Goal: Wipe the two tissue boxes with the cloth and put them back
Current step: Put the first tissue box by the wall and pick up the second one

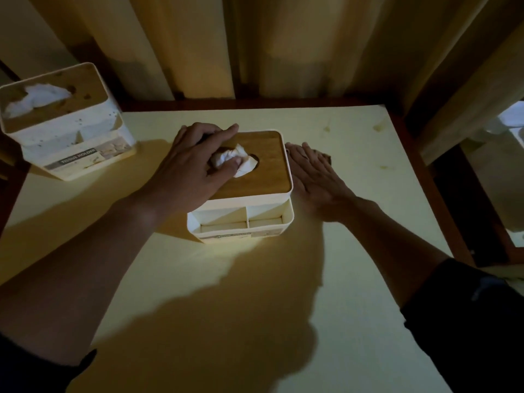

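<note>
A white tissue box (pixel 269 219) with a wooden lid and front compartments stands mid-table. My left hand (pixel 192 163) lies over the lid's left part, fingers curled over its far-left edge, thumb on the white tissue (pixel 243 163) sticking out of the hole. My right hand (pixel 314 177) lies flat with straight fingers against the box's right side. A dark cloth (pixel 326 158) peeks out from under its fingertips; most of it is hidden. A second, similar tissue box (pixel 65 137) stands at the table's far left corner, labelled "tissue holder".
The pale table (pixel 283 293) has a dark wooden rim along its far and right edges. Curtains (pixel 255 43) hang right behind it. A gap and lower surfaces lie beyond the right edge. My shadow falls across the near part of the table.
</note>
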Motion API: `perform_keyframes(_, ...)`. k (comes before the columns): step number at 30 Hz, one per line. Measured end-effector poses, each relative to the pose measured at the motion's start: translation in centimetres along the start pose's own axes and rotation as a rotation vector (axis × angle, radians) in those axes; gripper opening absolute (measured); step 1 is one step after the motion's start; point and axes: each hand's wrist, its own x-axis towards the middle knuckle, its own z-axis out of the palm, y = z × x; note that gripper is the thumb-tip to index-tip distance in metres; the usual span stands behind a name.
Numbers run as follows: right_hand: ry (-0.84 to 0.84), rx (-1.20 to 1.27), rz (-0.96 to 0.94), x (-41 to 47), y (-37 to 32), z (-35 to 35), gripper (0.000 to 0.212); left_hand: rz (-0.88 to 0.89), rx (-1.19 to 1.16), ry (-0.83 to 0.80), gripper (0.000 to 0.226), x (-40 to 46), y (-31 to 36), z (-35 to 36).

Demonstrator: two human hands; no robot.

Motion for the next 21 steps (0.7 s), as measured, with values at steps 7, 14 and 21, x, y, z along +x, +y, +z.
perform_keyframes(7, -0.005, -0.135, 0.15, 6.7, 4.2, -1.3, 0.073, 0.022, -0.038, -0.004, 0.066, 3.0, 0.7, 1.0)
perform_keyframes(14, 0.071, -0.08, 0.536, 5.0, 11.3, -5.6, 0.064, 0.039, -0.036, -0.006, 0.068, 3.8, 0.6, 1.3)
perform_keyframes(21, 0.112, -0.132, 0.536, 4.0, 11.3, -5.5, 0.084, 0.036, -0.067, -0.001, 0.071, 3.5, 0.9, 1.1)
